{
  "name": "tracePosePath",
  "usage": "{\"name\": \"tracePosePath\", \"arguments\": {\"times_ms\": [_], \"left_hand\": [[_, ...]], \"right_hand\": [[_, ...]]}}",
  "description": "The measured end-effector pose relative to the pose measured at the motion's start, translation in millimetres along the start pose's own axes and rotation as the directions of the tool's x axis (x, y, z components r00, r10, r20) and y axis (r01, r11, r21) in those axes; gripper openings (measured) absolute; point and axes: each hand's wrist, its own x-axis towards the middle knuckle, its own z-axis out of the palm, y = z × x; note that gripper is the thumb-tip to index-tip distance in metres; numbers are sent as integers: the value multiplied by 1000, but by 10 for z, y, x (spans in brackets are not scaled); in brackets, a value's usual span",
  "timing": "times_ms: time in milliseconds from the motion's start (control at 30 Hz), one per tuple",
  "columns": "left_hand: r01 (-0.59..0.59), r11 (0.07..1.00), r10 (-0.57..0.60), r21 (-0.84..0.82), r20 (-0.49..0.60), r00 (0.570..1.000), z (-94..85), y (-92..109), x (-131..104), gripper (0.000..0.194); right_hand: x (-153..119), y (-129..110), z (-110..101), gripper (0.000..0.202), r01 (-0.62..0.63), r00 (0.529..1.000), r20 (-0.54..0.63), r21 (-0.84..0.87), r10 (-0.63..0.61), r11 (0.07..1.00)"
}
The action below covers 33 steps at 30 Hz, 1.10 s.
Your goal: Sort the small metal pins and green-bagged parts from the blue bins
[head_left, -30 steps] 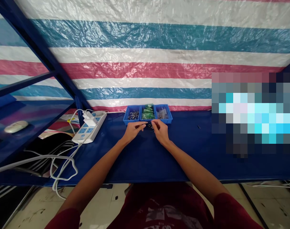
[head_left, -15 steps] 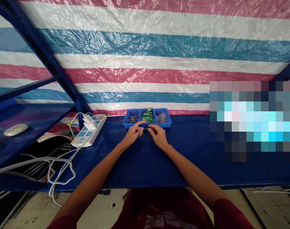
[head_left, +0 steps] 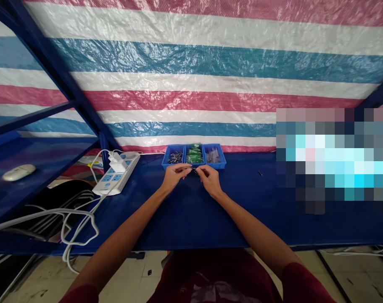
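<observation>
Both hands meet just in front of three joined blue bins. My left hand (head_left: 175, 176) is closed, thumb and fingers pinching one end of a small, thin, dark piece (head_left: 194, 169). On its other end, the fingertips of my right hand (head_left: 210, 180) are pinched together. The piece is too small for its kind to be made out. Behind my left hand, the left bin (head_left: 165, 156) holds many small black and silver parts. Green packets (head_left: 195, 155) fill the middle bin, and clear plastic bags (head_left: 212, 155) lie in the right bin (head_left: 224, 159).
On the blue table (head_left: 191, 219), a small dark piece (head_left: 260, 173) lies to the right. A white power strip (head_left: 115, 176) with plugged-in adapters and loose white cables (head_left: 80, 227) occupies the left side. A white mouse (head_left: 19, 172) rests on the side shelf. The far right is pixelated.
My left fingers have come down and closed in, the raised index finger now lying flatter. Both hands stay near the bins with the small piece between them.
</observation>
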Motion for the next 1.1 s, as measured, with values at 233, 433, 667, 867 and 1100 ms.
{"name": "tracePosePath", "arguments": {"times_ms": [233, 433, 667, 867, 1100], "left_hand": [[-83, 996, 84, 30, -23, 996, -7, 0, 1, 28], [-287, 734, 514, 615, -228, 827, -148, 27, -39, 25], [-202, 450, 593, 870, -122, 796, -346, -86, 77, 29], [-124, 306, 414, 944, -15, 910, -301, -112, 110, 44], [-329, 425, 468, 843, 107, 877, -220, -76, 47, 31]], "right_hand": [[4, 23, 14, 35, 127, 991, 60, -186, -118, 974], [13, 5, -26, 39, 85, 996, 4, -218, -86, 972], [27, 36, -45, 42, 55, 996, -47, -269, -70, 962], [68, 78, -86, 30, 23, 1000, 1, -467, -26, 884], [123, 15, -197, 19, -38, 963, 143, -767, 229, 641]]}}
